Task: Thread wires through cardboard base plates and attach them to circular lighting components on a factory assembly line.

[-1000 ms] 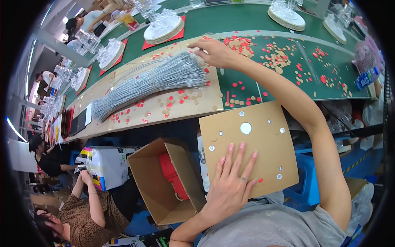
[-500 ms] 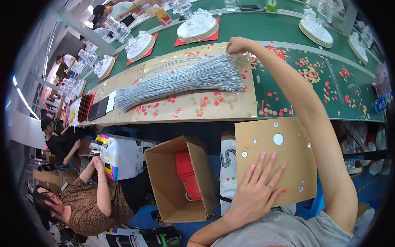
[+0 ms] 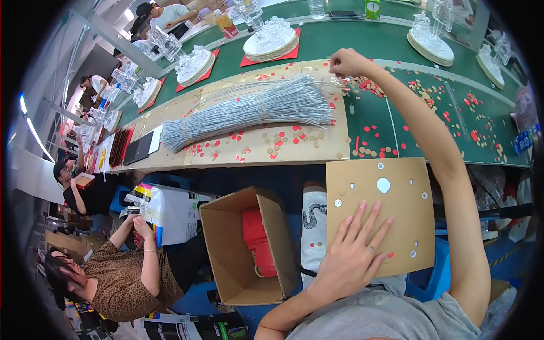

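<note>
Cardboard panel (image 3: 391,209) with punched holes rests on our lap below the counter (image 3: 272,150), so we keep our left hand (image 3: 354,255) flat with fingers spread on it while our right hand (image 3: 347,62) pinches closed among the small discs (image 3: 368,85) beside the wire bundle (image 3: 255,110).

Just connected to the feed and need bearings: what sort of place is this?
Most likely a factory assembly line: a long green conveyor belt carries clear crystal ornaments, a bundle of grey wires lies on the bench, and other workers sit alongside.
</note>
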A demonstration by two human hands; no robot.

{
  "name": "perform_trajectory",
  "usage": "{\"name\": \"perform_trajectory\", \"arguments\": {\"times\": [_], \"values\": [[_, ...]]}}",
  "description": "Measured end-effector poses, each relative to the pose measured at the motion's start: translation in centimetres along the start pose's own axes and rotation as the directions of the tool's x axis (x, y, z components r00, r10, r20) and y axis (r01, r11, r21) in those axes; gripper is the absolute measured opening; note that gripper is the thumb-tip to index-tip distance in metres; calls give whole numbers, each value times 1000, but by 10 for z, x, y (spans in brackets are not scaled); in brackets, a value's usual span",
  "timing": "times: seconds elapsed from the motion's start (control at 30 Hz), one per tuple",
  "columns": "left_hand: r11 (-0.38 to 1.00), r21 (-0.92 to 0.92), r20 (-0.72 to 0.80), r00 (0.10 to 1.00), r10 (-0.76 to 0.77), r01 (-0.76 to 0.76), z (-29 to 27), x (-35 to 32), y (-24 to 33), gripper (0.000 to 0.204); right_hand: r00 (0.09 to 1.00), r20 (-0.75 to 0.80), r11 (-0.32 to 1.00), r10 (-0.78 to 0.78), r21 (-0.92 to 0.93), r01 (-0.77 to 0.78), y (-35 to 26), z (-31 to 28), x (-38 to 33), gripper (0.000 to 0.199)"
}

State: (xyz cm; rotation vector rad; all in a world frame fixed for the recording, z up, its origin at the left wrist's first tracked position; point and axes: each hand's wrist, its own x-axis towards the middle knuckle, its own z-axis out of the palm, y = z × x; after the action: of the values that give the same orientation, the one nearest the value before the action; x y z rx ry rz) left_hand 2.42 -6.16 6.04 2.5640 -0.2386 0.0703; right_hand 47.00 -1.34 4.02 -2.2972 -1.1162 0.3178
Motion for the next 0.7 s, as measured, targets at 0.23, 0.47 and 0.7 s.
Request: {"name": "perform_trajectory", "arguments": {"times": [0.23, 0.47, 0.7], "values": [[998, 66, 14, 1000, 12, -13, 1, -4, 1, 57, 944, -328, 804, 24, 568, 177, 11, -37, -153, 18], [984, 117, 71, 989, 127, -135, -4, -1, -1, 61, 732, -618, 678, 287, 671, 301, 19, -49, -388, 18], [966, 127, 164, 965, 205, -227, -2, 4, 5, 85, 281, -959, 227, 35, 282, 932, -83, -110, -635, 3]]}}
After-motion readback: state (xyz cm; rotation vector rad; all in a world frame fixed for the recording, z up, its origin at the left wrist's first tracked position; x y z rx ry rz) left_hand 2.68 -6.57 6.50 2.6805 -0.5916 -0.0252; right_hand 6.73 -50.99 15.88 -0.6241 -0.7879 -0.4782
